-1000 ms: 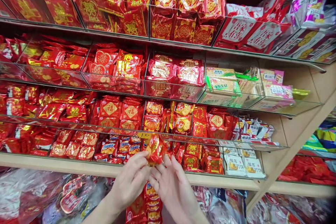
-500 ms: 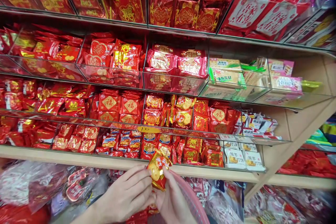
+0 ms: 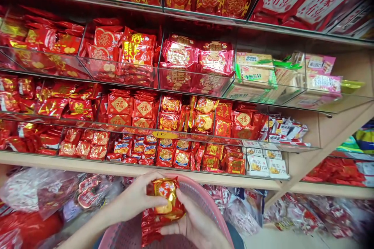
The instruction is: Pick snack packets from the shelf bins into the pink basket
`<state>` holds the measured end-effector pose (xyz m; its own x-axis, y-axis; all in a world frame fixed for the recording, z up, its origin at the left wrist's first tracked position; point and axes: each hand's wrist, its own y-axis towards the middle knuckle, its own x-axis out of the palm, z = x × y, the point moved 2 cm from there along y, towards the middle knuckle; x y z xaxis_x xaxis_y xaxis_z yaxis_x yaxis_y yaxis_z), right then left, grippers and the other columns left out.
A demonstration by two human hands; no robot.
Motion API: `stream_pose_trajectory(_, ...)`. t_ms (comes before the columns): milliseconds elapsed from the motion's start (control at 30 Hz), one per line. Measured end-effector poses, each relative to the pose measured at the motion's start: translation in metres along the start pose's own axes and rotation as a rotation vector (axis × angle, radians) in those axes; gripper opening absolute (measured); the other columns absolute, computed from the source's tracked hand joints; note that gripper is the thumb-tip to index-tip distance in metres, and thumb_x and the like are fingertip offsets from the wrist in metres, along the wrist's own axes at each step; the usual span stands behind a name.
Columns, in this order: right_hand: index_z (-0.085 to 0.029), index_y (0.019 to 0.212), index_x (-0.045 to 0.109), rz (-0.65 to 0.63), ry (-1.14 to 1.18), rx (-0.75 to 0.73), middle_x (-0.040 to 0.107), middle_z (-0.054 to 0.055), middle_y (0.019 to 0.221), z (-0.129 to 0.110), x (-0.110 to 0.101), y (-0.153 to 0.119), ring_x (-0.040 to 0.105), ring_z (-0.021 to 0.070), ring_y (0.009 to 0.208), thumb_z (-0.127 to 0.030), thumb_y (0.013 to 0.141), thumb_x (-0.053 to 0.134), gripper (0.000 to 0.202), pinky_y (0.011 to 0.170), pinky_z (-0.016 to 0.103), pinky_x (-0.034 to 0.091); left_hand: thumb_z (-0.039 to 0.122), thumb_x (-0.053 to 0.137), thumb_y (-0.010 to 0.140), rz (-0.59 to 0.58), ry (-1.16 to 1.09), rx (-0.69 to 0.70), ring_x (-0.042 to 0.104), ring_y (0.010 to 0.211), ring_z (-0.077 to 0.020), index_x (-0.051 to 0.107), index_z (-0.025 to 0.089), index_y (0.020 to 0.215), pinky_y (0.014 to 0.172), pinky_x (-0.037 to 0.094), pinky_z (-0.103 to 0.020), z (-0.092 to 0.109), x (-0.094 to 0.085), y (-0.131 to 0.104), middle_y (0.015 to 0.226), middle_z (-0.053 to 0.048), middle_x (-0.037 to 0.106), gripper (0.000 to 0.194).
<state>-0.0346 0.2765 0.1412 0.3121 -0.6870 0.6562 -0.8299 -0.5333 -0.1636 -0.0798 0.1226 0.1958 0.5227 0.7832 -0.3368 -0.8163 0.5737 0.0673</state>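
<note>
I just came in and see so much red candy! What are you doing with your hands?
A person stands at shop shelves packed with red snack packets. The left hand and the right hand together hold a red and gold packet just above a pink basket. More red packets lie under it, in the hands over the basket.

A single head-worn camera looks forward and slightly down at a tiered wooden shelf unit [image 3: 122, 168] fitted with clear plastic bins of red foil snack packets [image 3: 119, 105]. It stands close, so the tiers fill the frame from left edge to right, slanting up toward the right. The bottom edge takes in the near rim of a pink plastic basket [image 3: 204, 198], very near the lens. No second view overlaps.
</note>
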Motion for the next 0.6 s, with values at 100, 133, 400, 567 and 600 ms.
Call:
stream_pose_trajectory(100,-0.011,0.114,0.055,-0.013,0.005,0.005,0.065,0.012,0.100,-0.003,-0.002,-0.001,0.063,0.0178,0.087,-0.052,0.087,0.035,0.053,0.069,0.029,0.051,0.032,0.068,0.068,0.145,-0.164,-0.083,0.060,0.080,-0.0145,0.059,0.019,0.092,0.074,0.048,-0.025,-0.013,-0.005,-0.006,0.085,0.001,0.065,0.029)
stream_pose_trajectory(133,-0.010,0.112,0.056,-0.008,0.011,0.010,0.065,0.012,0.100,-0.003,-0.003,-0.001,0.063,0.0174,0.086,-0.054,0.087,0.033,0.055,0.067,0.028,0.051,0.033,0.068,0.068,0.209,-0.202,-0.125,0.060,0.075,-0.0136,0.058,0.018,0.089,0.068,0.048,-0.023,-0.018,-0.008,-0.010,0.080,0.002,0.065,0.027)
stream_pose_trajectory(400,-0.014,0.112,0.050,0.120,-0.068,-0.001,0.065,0.010,0.100,0.002,-0.023,-0.002,0.064,0.0194,0.086,-0.029,0.078,0.053,0.038,0.068,0.030,0.052,0.030,0.072,0.066,0.422,-0.692,-0.410,0.065,0.075,-0.0128,0.056,0.018,0.098,0.063,0.053,-0.021,-0.035,-0.009,-0.047,0.095,-0.003,0.067,0.037)
stream_pose_trajectory(567,-0.020,0.112,0.052,0.225,-0.272,-0.013,0.063,0.008,0.104,0.005,-0.030,-0.003,0.063,0.0182,0.086,-0.027,0.072,0.063,0.042,0.069,0.033,0.053,0.027,0.074,0.064,0.425,-0.747,-0.446,0.065,0.072,-0.0131,0.060,0.018,0.091,0.063,0.056,-0.023,-0.033,0.001,-0.055,0.092,-0.002,0.068,0.031)
stream_pose_trajectory(600,-0.019,0.112,0.053,0.228,-0.303,-0.011,0.063,0.008,0.104,0.005,-0.031,-0.003,0.063,0.0181,0.086,-0.029,0.072,0.063,0.042,0.068,0.033,0.054,0.027,0.074,0.064,0.409,-0.759,-0.439,0.065,0.073,-0.0132,0.061,0.019,0.090,0.064,0.056,-0.024,-0.034,0.003,-0.055,0.092,-0.001,0.068,0.030)
